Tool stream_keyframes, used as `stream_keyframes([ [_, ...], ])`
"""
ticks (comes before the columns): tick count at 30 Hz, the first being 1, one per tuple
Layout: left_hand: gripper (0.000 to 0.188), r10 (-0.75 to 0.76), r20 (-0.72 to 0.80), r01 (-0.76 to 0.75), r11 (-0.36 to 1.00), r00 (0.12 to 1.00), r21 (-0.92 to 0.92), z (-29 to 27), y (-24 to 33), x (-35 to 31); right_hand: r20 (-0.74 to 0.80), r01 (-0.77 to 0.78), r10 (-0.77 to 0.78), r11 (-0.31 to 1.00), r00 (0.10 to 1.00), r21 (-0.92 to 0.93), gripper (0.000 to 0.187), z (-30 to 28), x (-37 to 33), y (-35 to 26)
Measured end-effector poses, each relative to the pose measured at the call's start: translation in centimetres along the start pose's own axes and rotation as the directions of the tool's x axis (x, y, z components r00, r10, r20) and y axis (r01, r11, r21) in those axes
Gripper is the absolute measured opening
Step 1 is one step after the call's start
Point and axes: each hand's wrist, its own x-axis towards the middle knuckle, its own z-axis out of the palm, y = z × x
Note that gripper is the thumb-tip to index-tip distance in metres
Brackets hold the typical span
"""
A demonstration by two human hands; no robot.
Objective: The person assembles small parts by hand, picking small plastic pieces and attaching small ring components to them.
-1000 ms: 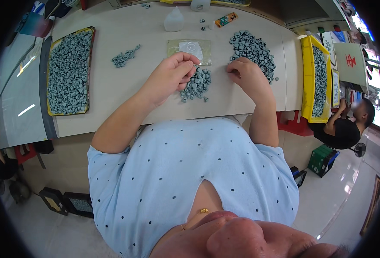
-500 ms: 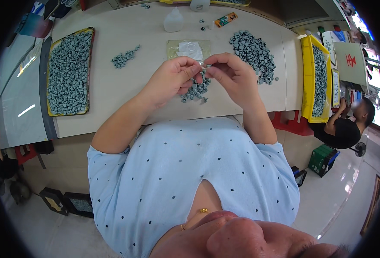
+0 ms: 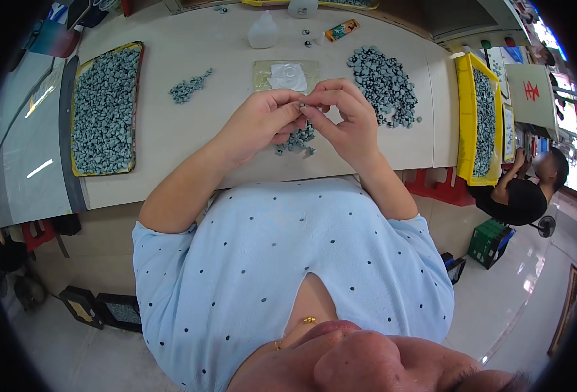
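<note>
Both my hands meet above the near middle of the table, fingertips together. My left hand [image 3: 256, 125] is closed in a pinch between thumb and forefinger. From the other side, my right hand [image 3: 348, 123] pinches at the same spot. Whatever lies between the fingertips is too small and too covered to name. Below the fingers is a small heap of grey-green, pebble-like pieces [image 3: 296, 142], partly hidden by my hands. Just beyond them lies a yellowish pad [image 3: 260, 69] bearing a white paper [image 3: 280, 80] and a clear round dish [image 3: 291, 70].
A larger pebble pile [image 3: 385, 85] lies right, a small cluster [image 3: 189, 88] left. A filled tray [image 3: 103, 174] and a yellow basket [image 3: 466, 111] flank the table. Beyond are a white squeeze bottle [image 3: 263, 32] and an orange packet [image 3: 342, 30]. A person [image 3: 522, 196] sits far right.
My right hand has shifted slightly left and its fingers have drawn in closer against the left fingertips. The left hand has barely moved.
</note>
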Motion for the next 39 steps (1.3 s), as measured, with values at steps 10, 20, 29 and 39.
stream_keyframes([
  [10, 0.021, 0.072, 0.018, -0.07, 0.992, 0.997, -0.101, -0.1, 0.0, 0.3, -0.046, -0.025, 0.027, 0.999, 0.999, 0.035, 0.02, -0.2, -0.2, 0.7],
  [20, 0.021, 0.093, -0.029, -0.095, 0.991, 0.995, -0.091, -0.2, 0.1, 0.4, -0.05, -0.066, 0.066, 0.998, 0.997, 0.005, 0.019, -0.2, 0.1, 0.3],
  [29, 0.021, 0.068, -0.039, -0.072, 0.993, 0.997, -0.097, -0.5, -0.1, 0.7, -0.04, -0.035, 0.035, 0.999, 0.999, 0.014, 0.018, -0.3, 0.0, 0.9],
  [39, 0.019, 0.053, -0.085, -0.057, 0.998, 0.995, -0.041, -0.6, -0.4, 0.8, -0.032, -0.044, 0.043, 0.998, 0.999, -0.044, 0.017, 0.1, -0.1, 1.1],
])
